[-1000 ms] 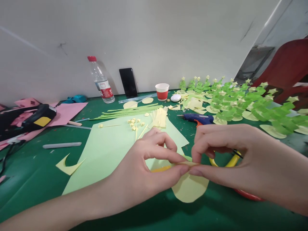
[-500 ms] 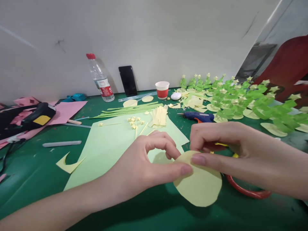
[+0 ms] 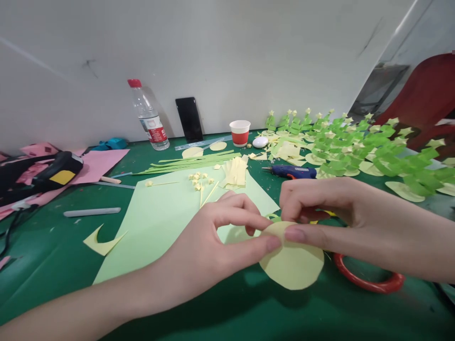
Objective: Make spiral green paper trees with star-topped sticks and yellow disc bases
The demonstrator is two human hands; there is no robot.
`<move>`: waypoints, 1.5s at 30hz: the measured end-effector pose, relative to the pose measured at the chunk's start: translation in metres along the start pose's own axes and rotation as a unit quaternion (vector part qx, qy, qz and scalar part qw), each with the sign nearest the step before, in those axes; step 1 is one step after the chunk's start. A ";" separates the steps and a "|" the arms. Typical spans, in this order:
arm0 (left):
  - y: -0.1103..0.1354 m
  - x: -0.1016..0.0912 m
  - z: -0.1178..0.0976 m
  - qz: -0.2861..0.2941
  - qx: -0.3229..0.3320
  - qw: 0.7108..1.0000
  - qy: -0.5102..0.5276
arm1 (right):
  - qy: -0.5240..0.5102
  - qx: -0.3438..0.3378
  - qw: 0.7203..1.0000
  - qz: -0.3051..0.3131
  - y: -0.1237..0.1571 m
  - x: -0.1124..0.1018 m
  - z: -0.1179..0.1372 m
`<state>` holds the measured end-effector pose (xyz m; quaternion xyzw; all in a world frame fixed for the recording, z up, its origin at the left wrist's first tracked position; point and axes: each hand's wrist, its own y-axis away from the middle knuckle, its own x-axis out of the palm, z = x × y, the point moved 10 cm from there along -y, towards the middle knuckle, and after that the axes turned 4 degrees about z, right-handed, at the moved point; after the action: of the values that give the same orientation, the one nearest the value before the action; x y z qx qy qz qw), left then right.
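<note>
A pale yellow paper disc (image 3: 293, 267) is pinched between both hands above the green table. My left hand (image 3: 231, 237) grips its upper left edge, thumb on the face and fingers behind. At the top edge, my right hand (image 3: 320, 218) pinches the disc with its thumb in front; the fingers behind are partly hidden. A bit of green paper shows just behind the disc's top. Under my left hand lies a light green sheet (image 3: 152, 227) carrying several small folded paper stars (image 3: 195, 180) and a stack of pale yellow strips (image 3: 235, 173).
A blue glue gun (image 3: 289, 171) lies behind my right hand, and a red ring-shaped handle (image 3: 369, 282) below it. Rows of green paper pieces topped with stars (image 3: 391, 147) fill the right. A bottle (image 3: 152, 125), phone (image 3: 189, 119) and paper cup (image 3: 240, 134) stand along the wall.
The disc has tilted, so its lower edge sits higher and its face looks shorter. Both hands keep their pinch with slight shifts. Green paper now shows behind its top.
</note>
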<state>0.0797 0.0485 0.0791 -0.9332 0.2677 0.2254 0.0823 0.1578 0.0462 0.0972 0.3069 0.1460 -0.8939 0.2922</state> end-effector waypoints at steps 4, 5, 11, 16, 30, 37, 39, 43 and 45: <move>0.002 -0.003 0.001 -0.018 0.005 1.000 0.016 | 0.007 -0.008 1.000 0.000 -0.001 0.000 0.004; 0.002 -0.004 0.002 -0.022 0.003 0.999 0.024 | 0.007 -0.010 1.000 0.001 -0.002 0.000 0.004; 0.002 -0.008 0.005 -0.042 -0.001 0.996 0.075 | -0.003 -0.015 1.000 0.013 0.001 -0.001 0.005; 0.003 -0.010 0.005 -0.052 0.007 0.995 0.088 | 0.006 -0.024 1.000 0.007 0.000 -0.004 0.005; 0.002 -0.019 -0.002 -0.068 0.077 0.983 0.150 | -0.011 -0.058 0.998 0.033 -0.001 -0.014 0.007; 0.003 -0.009 -0.006 -0.007 0.093 0.947 0.307 | 0.012 -0.062 0.997 0.044 -0.002 -0.016 0.004; 0.004 -0.005 -0.006 0.011 0.091 0.934 0.345 | 0.013 -0.063 0.997 0.050 -0.003 -0.015 0.004; 0.003 -0.007 -0.004 -0.003 0.092 0.928 0.361 | 0.017 -0.052 0.997 0.058 -0.004 -0.015 0.002; 0.002 -0.010 -0.004 -0.022 0.099 0.930 0.354 | 0.019 -0.046 0.997 0.060 -0.005 -0.015 0.000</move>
<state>0.0724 0.0507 0.0875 -0.9452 0.2796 -0.1489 0.0796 0.1646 0.0565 0.1075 0.3184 0.1742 -0.8609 0.3566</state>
